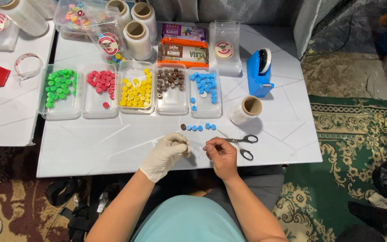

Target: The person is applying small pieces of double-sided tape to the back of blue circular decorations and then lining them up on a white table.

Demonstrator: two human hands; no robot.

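Observation:
My left hand, in a white glove, pinches one end of a small clear plastic bag near the table's front edge. My bare right hand grips the bag's other end with its fingertips. Just beyond the hands lies a short row of blue round candies with one brown candy at its left end. Scissors lie on the table beside my right hand.
Clear trays hold green, red, yellow, brown and blue candies. Behind them are chocolate bars, plastic wrap rolls, a blue tape dispenser and a wrap roll.

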